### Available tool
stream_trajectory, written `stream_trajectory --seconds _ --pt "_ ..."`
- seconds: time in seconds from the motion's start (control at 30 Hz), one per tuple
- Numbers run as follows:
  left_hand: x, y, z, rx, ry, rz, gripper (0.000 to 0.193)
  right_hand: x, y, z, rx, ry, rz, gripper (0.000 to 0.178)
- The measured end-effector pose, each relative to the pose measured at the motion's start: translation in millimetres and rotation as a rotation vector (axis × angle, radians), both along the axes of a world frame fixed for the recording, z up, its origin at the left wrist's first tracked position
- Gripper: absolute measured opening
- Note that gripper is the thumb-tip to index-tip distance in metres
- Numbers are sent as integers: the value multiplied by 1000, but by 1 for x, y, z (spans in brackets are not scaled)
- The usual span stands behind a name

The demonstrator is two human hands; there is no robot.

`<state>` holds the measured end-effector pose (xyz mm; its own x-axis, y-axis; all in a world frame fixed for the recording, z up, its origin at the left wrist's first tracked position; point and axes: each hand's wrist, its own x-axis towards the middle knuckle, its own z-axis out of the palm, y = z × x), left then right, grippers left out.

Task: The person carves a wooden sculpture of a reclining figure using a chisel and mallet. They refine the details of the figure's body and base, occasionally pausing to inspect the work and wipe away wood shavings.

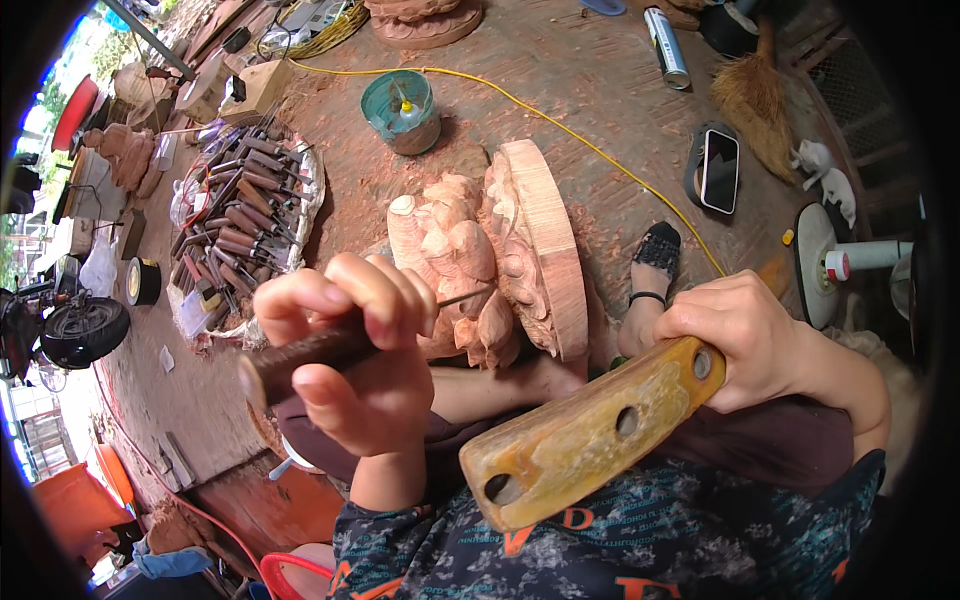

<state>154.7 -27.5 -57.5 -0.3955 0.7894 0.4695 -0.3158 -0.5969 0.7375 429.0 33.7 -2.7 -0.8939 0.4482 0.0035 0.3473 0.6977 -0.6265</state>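
My left hand point(365, 320) is closed around the thick dark wooden handle of a carving chisel point(315, 362). Its thin metal blade points right, its tip at the pale reddish wood carving point(450, 250); whether it touches cannot be told. The carving lies on its side by my legs, with rounded, petal-like shapes and a thick curved base point(555, 250). In my right hand point(735, 325) is a worn yellow-brown mallet point(585, 430) with three dark round holes along its face. The mallet is raised over my lap, apart from the chisel; my fingers wrap its far end.
Many wooden-handled chisels point(250, 205) lie on a cloth at left. Beyond the carving stands a green tub point(400, 112) holding a small bottle. A yellow cord point(560, 118) crosses the chip-strewn floor. On the right are a phone point(719, 170), a spray can point(667, 48) and a broom point(755, 105).
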Motion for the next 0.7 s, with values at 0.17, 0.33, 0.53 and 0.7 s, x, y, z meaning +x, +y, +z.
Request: stream_trajectory --seconds 0.17,0.33,0.53,0.7 --pt "8 20 -9 2 57 -33 53 2 -1 -5 -84 -13 5 34" --pt "9 21 -1 86 130 121 53 2 1 -19 -163 -166 188 34" --pt "6 20 1 201 157 91 42 10 -3 -23 -148 -222 198 36" --pt "14 25 -1 180 236 157 46 11 -2 -23 -194 -213 178 34"
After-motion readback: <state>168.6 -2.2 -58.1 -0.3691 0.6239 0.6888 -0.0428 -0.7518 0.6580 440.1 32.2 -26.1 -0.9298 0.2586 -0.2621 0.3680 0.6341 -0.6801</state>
